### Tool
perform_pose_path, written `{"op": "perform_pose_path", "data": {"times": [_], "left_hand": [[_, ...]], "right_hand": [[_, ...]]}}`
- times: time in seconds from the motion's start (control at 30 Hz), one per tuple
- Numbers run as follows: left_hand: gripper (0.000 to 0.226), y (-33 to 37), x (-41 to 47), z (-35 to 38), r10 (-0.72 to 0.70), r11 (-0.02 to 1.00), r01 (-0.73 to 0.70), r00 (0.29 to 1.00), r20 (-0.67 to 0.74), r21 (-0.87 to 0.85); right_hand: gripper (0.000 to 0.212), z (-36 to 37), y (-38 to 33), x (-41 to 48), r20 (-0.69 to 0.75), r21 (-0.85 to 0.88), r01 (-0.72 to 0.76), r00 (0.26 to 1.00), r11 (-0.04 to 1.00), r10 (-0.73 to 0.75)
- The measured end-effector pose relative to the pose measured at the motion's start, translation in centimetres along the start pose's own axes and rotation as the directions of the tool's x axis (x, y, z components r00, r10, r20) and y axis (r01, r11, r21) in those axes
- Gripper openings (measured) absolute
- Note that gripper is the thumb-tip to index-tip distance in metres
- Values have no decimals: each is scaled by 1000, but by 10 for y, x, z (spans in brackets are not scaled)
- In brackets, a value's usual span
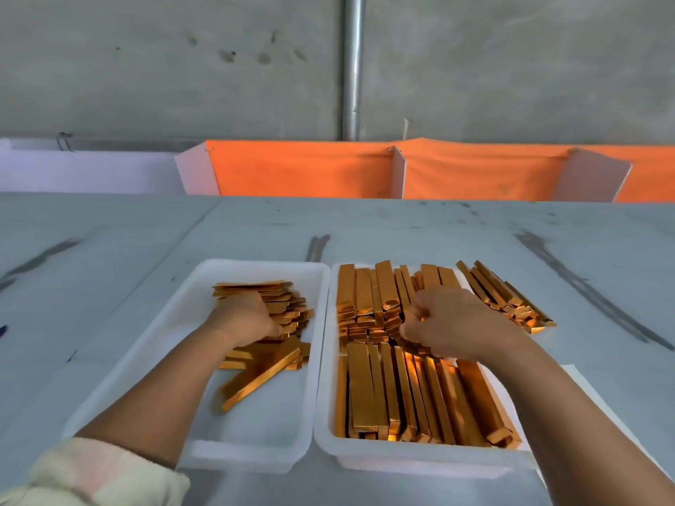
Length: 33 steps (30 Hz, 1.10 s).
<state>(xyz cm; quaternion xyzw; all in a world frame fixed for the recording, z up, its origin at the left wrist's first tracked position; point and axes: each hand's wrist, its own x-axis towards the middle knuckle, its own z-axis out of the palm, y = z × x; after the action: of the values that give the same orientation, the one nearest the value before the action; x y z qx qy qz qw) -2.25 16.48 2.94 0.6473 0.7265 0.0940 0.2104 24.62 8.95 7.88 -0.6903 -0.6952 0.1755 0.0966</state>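
Note:
Two white plastic trays stand side by side on the grey table. The left tray [182, 341] holds a pile of flat gold card pieces [288, 308] and a few long gold boxes [263, 374]. My left hand [244, 315] lies on that pile, fingers curled into the flat pieces. The right tray [420, 454] is packed with rows of long gold boxes [401, 392]. Over the middle of this tray my right hand [449, 323] has curled fingers among the boxes; what they grip is hidden.
A loose bundle of gold boxes [507, 297] lies on the table right of the right tray. Orange cloth panels with white dividers [310, 169] line the table's far edge below a concrete wall. A metal pole [353, 67] runs up the wall.

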Motion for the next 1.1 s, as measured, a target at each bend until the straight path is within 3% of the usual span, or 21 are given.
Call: {"op": "perform_pose_path", "data": {"times": [0.1, 0.2, 0.37, 0.47, 0.6, 0.67, 0.77, 0.9, 1.1], "left_hand": [[42, -4, -4, 16, 16, 972, -52, 988, 154, 230], [53, -7, -5, 28, 40, 896, -101, 988, 147, 433], [31, -4, -9, 31, 114, 880, -143, 989, 91, 453], [12, -5, -9, 30, 141, 941, -152, 988, 58, 302], [7, -5, -7, 14, 108, 990, -110, 994, -27, -84], [9, -2, -6, 4, 98, 947, -102, 995, -28, -305], [12, 10, -11, -8, 146, 800, -122, 989, -6, -588], [16, 31, -18, -7, 226, 739, -238, 969, -101, -630], [19, 38, -24, 27, 347, 773, -465, 880, -326, -431]], "right_hand": [[16, 12, -23, 10, -12, 21, 101, 995, 995, -101], [16, 25, -42, 17, -5, 43, 171, 985, 984, -171], [17, 43, -57, 32, -70, 93, 221, 974, 971, -215], [18, 49, -59, 37, -154, 153, 239, 964, 959, -216], [16, 59, -53, 43, -273, 290, 290, 939, 912, -212], [13, 65, -48, 45, -302, 396, 304, 934, 866, -190], [12, 69, -44, 47, -273, 615, 271, 954, 741, -122], [19, 65, -44, 48, -192, 828, 212, 977, 519, -93], [9, 65, -34, 53, -182, 859, 174, 983, 482, -31]]}}
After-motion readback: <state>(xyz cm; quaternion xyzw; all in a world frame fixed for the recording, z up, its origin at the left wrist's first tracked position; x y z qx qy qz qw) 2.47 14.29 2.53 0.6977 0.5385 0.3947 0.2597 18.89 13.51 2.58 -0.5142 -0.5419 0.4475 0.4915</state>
